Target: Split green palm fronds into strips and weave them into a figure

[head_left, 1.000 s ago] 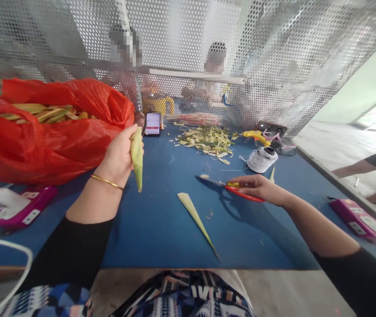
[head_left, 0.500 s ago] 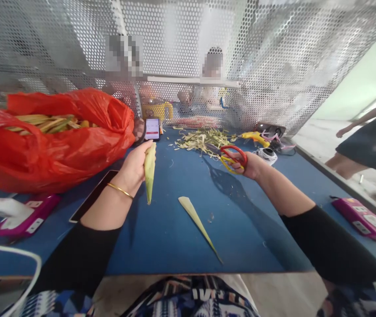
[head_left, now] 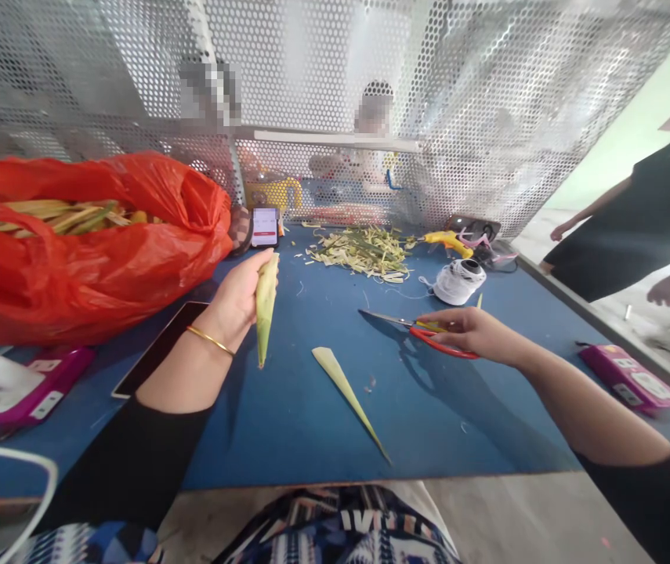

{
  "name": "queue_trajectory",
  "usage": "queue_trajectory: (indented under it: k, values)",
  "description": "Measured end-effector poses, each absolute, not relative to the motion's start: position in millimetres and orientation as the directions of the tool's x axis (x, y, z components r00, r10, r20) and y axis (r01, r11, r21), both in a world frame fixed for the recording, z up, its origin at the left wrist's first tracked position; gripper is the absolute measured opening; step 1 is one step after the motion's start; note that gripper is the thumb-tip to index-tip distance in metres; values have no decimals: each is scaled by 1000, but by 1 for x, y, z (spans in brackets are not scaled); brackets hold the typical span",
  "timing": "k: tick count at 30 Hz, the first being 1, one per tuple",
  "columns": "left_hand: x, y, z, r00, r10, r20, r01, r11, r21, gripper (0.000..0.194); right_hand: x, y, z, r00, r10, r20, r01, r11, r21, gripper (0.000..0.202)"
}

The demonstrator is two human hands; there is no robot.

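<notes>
Closed around a pale green husk leaf (head_left: 266, 307), my left hand (head_left: 240, 296) is raised over the blue table; the leaf's narrow tip points down. My right hand (head_left: 479, 333) grips scissors (head_left: 446, 343) with red and yellow handles, low above the table, blades pointing left. Their blades look closed. Between my hands a second pale leaf strip (head_left: 351, 401) lies flat, wide end away from me, tip toward me. A spool of white thread (head_left: 459, 282) stands just beyond my right hand. Farther back is a heap of leaf trimmings (head_left: 363, 252).
A red plastic bag (head_left: 135, 274) of leaf strips fills the left. A phone (head_left: 265, 227), a dark tablet (head_left: 161, 352), a yellow tool (head_left: 449, 241) and purple power strips (head_left: 634, 380) lie about. A perforated screen (head_left: 323, 70) closes the back; a person (head_left: 617, 227) stands right.
My right hand has brought the scissors toward me and to the right, away from the trimmings, turning them flatter. The white spool shows more fully. My left hand keeps its hold on the leaf.
</notes>
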State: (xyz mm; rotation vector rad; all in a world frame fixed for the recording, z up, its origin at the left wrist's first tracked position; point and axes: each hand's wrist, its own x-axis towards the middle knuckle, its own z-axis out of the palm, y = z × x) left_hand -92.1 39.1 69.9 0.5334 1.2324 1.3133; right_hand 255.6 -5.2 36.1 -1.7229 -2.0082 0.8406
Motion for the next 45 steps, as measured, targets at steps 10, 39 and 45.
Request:
queue_trajectory:
  k: [10,39,45]
  values:
    - [-93,40,72,-176,907,-382,-412,285,866,34,198,60,32,35,997,74,880,4,-475,33]
    - [-85,34,73,-147,916,-373,-391,293,873,37,243,-34,40,-266,962,65,953,272,-132,45]
    - [-85,34,74,-135,911,-389,-389,313,866,37,220,-1,31,-216,975,61,970,221,-98,42]
